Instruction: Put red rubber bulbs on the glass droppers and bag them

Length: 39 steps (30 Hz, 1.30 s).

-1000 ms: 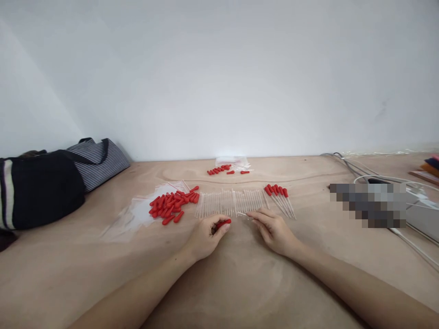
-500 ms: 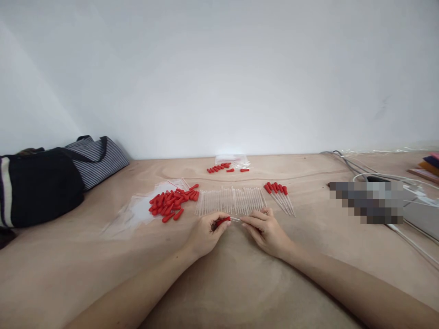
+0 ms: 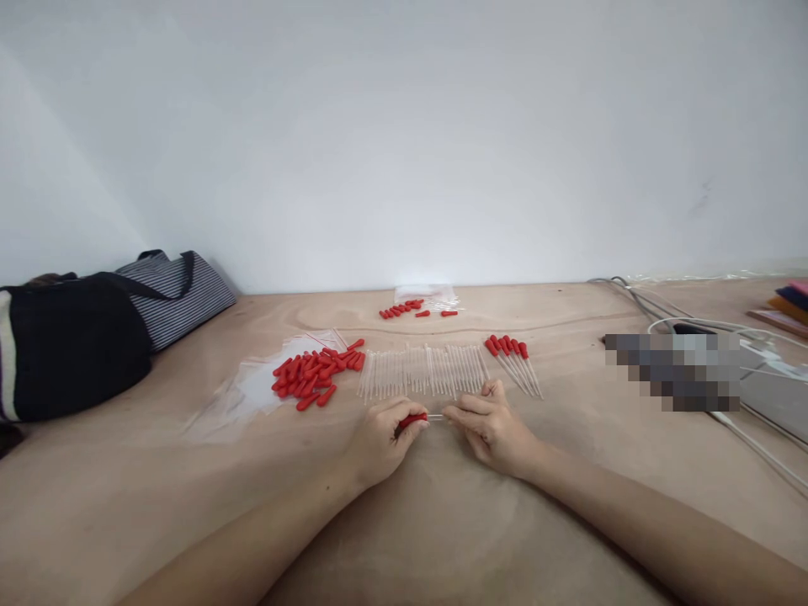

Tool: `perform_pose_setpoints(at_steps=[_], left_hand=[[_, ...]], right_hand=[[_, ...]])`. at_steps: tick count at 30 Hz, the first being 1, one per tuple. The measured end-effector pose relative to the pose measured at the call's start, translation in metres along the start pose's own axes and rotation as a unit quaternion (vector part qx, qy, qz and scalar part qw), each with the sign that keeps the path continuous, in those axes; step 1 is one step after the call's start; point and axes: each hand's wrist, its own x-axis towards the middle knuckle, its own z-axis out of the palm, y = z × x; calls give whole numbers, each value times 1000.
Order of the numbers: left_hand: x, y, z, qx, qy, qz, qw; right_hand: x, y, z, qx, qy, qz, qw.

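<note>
My left hand [image 3: 385,439] pinches a soft-looking red bulb [image 3: 414,419] | my right hand [image 3: 498,433] pinches a clear tube [image 3: 435,417], likely brittle, best held near the bulb

A black bag [image 3: 79,349] and a striped bag [image 3: 180,296] sit left, cables [image 3: 640,305] lie right.

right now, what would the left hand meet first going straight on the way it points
Likely the clear tube at its red bulb, then the right hand, though depth is unclear from this one view.
</note>
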Motion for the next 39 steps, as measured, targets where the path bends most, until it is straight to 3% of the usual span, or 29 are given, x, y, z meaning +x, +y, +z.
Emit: perform_pose_setpoints(at_steps=[6,21,33,39], left_hand=[[-1,2,1,0,-16,7,1000],[-2,0,3,30,-15,56,998],[1,2,-2,-2,-13,4,1000],[-1,1,-2,-10,6,0,1000]], right_hand=[[1,-1,-2,-3,-33,3,999],[3,-5,1,47,-42,19,998],[7,-1,-7,70,-70,57,993],[6,2,-10,31,-62,34,997]])
